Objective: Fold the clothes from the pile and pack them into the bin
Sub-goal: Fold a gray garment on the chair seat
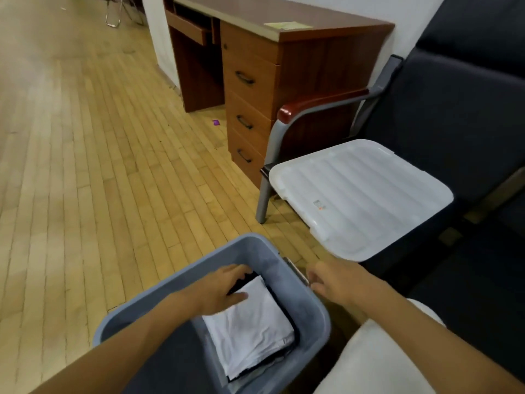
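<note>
A grey-blue plastic bin (pixel 318 305) stands on the floor just in front of me. Inside it a folded white garment (pixel 252 328) lies on top of a dark folded one (pixel 244 278). My left hand (pixel 224 288) reaches into the bin with straight fingers, resting on the far corner of the white garment and on the dark cloth. My right hand (pixel 332 281) hovers just outside the bin's right rim, by its handle, fingers loosely curled and holding nothing. No pile of loose clothes shows in this view.
The bin's white lid (pixel 360 194) lies on the dark seat of a chair (pixel 454 115) with a wooden armrest at right. A brown desk with drawers (pixel 250 81) stands behind it. Wooden floor (pixel 85 166) stretches to the left. My pale-clothed knee (pixel 375 356) is beside the bin.
</note>
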`<action>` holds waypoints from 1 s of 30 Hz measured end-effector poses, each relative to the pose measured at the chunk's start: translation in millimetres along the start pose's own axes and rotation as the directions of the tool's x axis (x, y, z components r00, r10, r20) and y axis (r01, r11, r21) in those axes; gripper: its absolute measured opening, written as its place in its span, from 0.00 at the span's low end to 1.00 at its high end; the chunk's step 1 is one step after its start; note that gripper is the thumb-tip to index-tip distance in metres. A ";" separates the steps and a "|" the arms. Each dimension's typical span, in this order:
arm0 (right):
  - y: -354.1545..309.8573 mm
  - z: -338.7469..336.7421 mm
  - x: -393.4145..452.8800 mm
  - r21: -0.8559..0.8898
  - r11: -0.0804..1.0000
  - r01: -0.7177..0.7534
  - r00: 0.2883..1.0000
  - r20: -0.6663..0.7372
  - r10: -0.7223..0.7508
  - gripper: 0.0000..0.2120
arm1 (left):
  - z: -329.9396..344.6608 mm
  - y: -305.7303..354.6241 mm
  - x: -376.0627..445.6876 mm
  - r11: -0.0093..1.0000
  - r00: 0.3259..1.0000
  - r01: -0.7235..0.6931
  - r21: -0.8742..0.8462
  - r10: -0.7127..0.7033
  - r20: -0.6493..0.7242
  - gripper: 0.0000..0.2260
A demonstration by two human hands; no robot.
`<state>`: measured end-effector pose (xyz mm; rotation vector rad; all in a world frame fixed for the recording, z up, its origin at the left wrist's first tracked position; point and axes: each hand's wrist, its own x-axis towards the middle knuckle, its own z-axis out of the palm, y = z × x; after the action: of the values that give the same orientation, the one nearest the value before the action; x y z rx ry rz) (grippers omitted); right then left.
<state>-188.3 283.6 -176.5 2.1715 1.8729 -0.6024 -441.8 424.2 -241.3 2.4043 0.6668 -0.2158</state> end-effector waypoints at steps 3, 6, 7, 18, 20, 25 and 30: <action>21.0 -22.9 -37.8 0.119 0.992 -0.041 0.990 -0.133 0.057 0.09 | -13.6 58.2 46.6 0.990 0.985 -0.139 -0.030 0.135 -0.109 0.11; 61.0 -30.1 -88.2 0.273 0.956 -0.104 0.949 -0.262 0.178 0.08 | -16.0 157.1 90.6 0.956 0.951 -0.286 -0.069 0.274 -0.144 0.09; 69.4 -30.0 -99.1 0.314 0.943 -0.107 0.933 -0.295 0.204 0.08 | -12.5 179.4 101.1 0.941 0.938 -0.327 -0.091 0.312 -0.150 0.10; 257.6 132.6 -377.0 0.671 0.354 -0.651 0.198 -0.300 0.933 0.17 | 155.5 509.4 201.9 0.693 0.669 -0.720 -0.024 0.703 0.242 0.02; 280.4 174.5 -435.1 0.720 0.173 -0.672 -0.025 -0.255 0.967 0.21 | 183.1 538.3 208.1 0.663 0.634 -0.749 0.005 0.714 0.298 0.03; 315.2 239.0 -542.7 0.780 -0.289 -0.555 -0.385 0.068 0.920 0.30 | 220.0 577.1 212.1 0.571 0.564 -0.815 0.103 0.738 0.370 0.05; 327.3 260.7 -533.3 0.794 -0.253 -0.552 -0.287 0.104 0.952 0.46 | 221.1 581.0 205.8 0.514 0.533 -0.842 0.164 0.745 0.400 0.04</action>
<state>31.0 -356.9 -211.6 3.4932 -0.8859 0.0826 34.7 -19.6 -171.6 2.6520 -0.7387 -0.2742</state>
